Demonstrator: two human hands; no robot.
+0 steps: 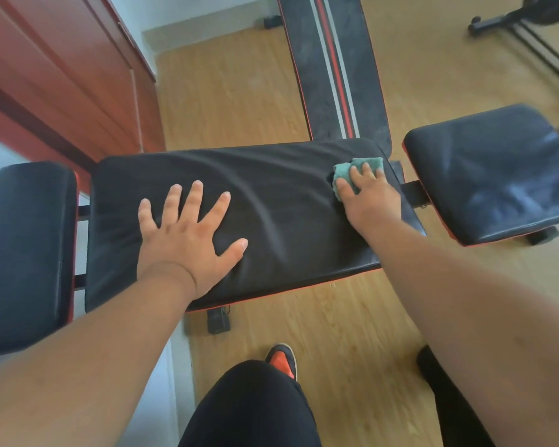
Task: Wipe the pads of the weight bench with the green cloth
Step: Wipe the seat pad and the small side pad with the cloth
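The weight bench's long black middle pad (281,201) lies across the view, its cover wrinkled. A small black pad (23,253) sits at its left end and another black pad (494,169) at its right end. My left hand (188,240) rests flat on the middle pad's left half, fingers spread, holding nothing. My right hand (368,198) presses the folded green cloth (346,174) onto the middle pad's far right corner; the fingers cover most of the cloth.
A second black bench with red and white stripes (333,69) runs away behind the middle pad. A red-brown cabinet (62,75) stands at left. Black exercise equipment (526,24) is at far right. My knee (252,404) and orange shoe (283,361) are below, on the wooden floor (336,333).
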